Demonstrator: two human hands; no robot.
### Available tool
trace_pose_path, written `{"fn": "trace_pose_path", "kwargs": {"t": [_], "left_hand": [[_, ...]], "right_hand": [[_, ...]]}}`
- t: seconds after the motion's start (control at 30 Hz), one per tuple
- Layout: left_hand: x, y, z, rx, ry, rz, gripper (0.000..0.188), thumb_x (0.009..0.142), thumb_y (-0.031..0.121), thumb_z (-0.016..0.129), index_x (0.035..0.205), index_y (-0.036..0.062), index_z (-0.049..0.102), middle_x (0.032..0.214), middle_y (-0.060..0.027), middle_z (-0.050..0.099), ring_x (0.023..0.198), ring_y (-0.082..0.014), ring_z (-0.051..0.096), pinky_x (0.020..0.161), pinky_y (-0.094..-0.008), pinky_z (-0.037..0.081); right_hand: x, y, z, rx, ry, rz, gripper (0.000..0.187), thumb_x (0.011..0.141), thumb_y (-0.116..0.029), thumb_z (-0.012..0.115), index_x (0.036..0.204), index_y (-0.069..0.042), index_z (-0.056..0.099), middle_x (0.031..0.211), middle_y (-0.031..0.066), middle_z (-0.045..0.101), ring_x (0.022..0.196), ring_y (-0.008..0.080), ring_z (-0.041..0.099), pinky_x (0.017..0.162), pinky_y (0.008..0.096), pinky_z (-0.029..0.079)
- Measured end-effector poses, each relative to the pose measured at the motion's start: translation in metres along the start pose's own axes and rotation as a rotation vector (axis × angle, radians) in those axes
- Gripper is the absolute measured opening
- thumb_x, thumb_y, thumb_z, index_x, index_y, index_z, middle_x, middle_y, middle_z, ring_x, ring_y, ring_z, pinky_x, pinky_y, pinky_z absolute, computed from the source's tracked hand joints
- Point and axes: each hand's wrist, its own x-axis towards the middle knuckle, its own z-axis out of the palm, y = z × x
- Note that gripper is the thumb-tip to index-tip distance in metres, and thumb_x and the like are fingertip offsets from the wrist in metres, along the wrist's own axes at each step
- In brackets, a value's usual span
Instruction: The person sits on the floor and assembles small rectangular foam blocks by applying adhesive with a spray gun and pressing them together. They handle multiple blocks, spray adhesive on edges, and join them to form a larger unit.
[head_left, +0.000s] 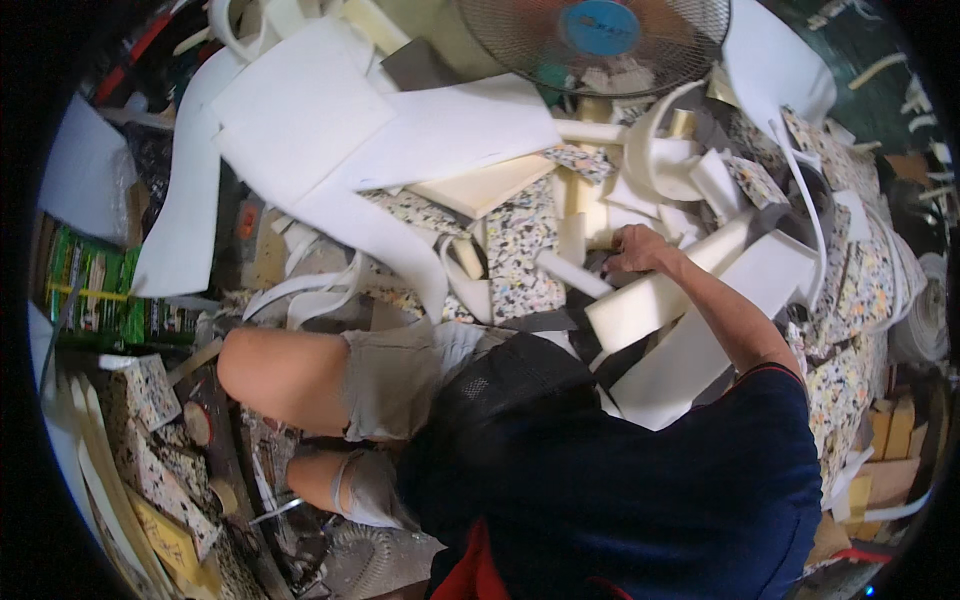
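Note:
My right hand (638,249) reaches into a pile of foam offcuts, palm down. Its fingers are bent, and the fingertips close on something that I cannot make out beside a dark grey gap. Just below the hand lies a cream foam block (655,305), slanting up to the right. A white foam strip (573,273) points toward the fingers from the left. Next to it stands a speckled multicolour foam slab (523,255). Under my forearm a wide white foam board (715,345) leans across the pile. My left hand is out of view.
A fan (600,30) with a blue hub stands at the far edge. Large white foam sheets (310,115) cover the upper left. Curled foam strips (660,150) lie near the fan. Green packages (90,285) sit at the left, and speckled offcuts (165,480) lie beside my legs.

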Motion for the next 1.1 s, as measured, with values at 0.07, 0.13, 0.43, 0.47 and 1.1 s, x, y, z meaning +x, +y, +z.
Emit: {"fn": "trace_pose_path", "kwargs": {"t": [0.07, 0.13, 0.43, 0.47, 1.1], "left_hand": [[0.002, 0.001, -0.01, -0.007, 0.039, 0.013, 0.038, 0.092, 0.035, 0.075, 0.114, 0.0055, 0.066, 0.097, -0.0046, 0.065, 0.085, -0.0189, 0.057, 0.07, -0.0375, 0.051], [0.004, 0.002, -0.021, -0.007, 0.071, 0.019, 0.038, 0.092, 0.035, 0.075, 0.114, 0.0056, 0.066, 0.097, -0.0044, 0.064, 0.085, -0.0188, 0.057, 0.069, -0.0374, 0.051], [-0.001, 0.012, -0.074, -0.047, 0.222, 0.057, 0.038, 0.091, 0.035, 0.076, 0.113, 0.0064, 0.065, 0.096, -0.0037, 0.064, 0.084, -0.0185, 0.056, 0.069, -0.0372, 0.051], [-0.002, 0.013, -0.081, -0.052, 0.232, 0.071, 0.037, 0.091, 0.035, 0.076, 0.113, 0.0065, 0.065, 0.096, -0.0036, 0.064, 0.084, -0.0184, 0.056, 0.069, -0.0371, 0.051], [0.001, 0.001, -0.112, 0.233, 0.462, -0.118, 0.03, 0.096, 0.029, 0.071, 0.095, -0.0008, 0.069, 0.1, -0.012, 0.073, 0.076, -0.0176, 0.065, 0.062, -0.0313, 0.057]], "right_hand": [[0.017, -0.014, 0.001, -0.067, 0.068, -0.041, 0.064, 0.076, -0.06, 0.075, 0.108, -0.004, 0.073, 0.1, 0.0218, 0.073, 0.099, 0.0385, 0.069, 0.085, 0.0455, 0.055], [0.038, -0.034, 0.004, -0.059, 0.192, -0.092, 0.071, 0.079, -0.066, 0.072, 0.104, 0.0, 0.072, 0.095, 0.0214, 0.073, 0.095, 0.0374, 0.07, 0.081, 0.0456, 0.056], [0.181, -0.194, -0.007, 1.699, 0.172, 0.141, 0.045, 0.092, -0.035, 0.073, 0.102, 0.007, 0.058, 0.081, 0.0149, 0.064, 0.06, 0.024, 0.065, 0.045, 0.0367, 0.055], [0.186, -0.209, -0.016, 1.794, 0.13, 0.016, 0.041, 0.094, -0.031, 0.069, 0.105, 0.006, 0.056, 0.087, 0.0176, 0.064, 0.067, 0.027, 0.067, 0.05, 0.0381, 0.058], [0.182, -0.268, -0.139, 2.353, -0.156, -0.678, 0.048, 0.094, -0.01, 0.052, 0.139, 0.004, 0.042, 0.143, 0.0236, 0.05, 0.132, 0.0394, 0.051, 0.108, 0.0573, 0.045]]}}
